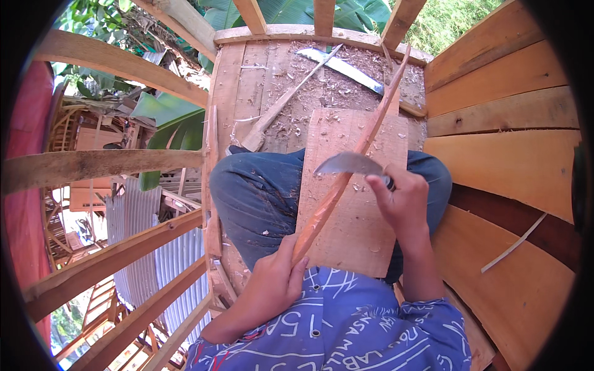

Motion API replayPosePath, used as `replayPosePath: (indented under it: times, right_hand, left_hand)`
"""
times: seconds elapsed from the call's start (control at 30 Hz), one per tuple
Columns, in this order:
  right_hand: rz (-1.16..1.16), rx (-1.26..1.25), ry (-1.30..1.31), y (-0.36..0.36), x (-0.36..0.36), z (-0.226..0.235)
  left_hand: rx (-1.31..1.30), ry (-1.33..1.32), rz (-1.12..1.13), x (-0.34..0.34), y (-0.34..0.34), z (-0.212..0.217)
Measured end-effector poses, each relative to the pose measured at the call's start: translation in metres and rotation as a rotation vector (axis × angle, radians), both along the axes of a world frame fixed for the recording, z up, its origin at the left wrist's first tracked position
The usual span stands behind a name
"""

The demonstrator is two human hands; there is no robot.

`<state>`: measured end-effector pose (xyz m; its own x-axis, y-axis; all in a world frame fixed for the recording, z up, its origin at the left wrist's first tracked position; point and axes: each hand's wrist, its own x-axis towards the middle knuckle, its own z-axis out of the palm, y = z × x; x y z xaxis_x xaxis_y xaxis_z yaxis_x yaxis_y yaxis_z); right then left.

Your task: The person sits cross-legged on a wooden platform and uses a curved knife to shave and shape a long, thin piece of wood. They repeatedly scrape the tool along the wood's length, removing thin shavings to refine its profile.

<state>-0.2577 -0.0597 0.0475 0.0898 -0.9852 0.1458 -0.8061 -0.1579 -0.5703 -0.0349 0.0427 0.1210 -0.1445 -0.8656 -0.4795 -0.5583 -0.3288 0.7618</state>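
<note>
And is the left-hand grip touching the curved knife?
Apart. The head view shows the left-hand grip closed around the near end of the carved wooden stick, with bare stick between it and the curved knife.

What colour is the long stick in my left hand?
The long stick in your left hand is orange-brown, best seen in the head view.

Green leaf (162,112) and corrugated metal sheet (133,219) beyond wooden rails (105,167)
</note>
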Motion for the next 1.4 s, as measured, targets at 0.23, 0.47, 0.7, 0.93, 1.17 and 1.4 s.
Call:
replayPosePath:
  times: [0.23, 0.47, 0.7, 0.93, 1.17, 1.4]
  right_hand:
    - [-0.080, 0.005, 0.058, -0.013, -0.007, -0.010]
    - [-0.029, -0.028, -0.005, -0.017, -0.010, -0.017]
    - [-0.015, 0.044, -0.023, -0.014, -0.012, -0.013]
    - [0.023, -0.038, -0.020, -0.009, -0.006, -0.015]
    - [0.010, 0.027, -0.144, -0.005, 0.001, -0.013]
    - [0.003, 0.357, -0.535, -0.010, -0.006, -0.009]
  left_hand:
    - [0.015, -0.011, -0.024, 0.001, -0.004, -0.008]
    - [0.041, 0.075, -0.005, -0.001, -0.005, -0.003]
    - [0.070, 0.036, -0.025, 0.000, -0.001, -0.006]
    - [0.101, 0.063, -0.010, 0.002, -0.005, -0.004]
    - [0.102, 0.060, -0.005, 0.002, -0.008, -0.006]
    - [0.094, 0.101, 0.025, 0.003, -0.018, -0.007]
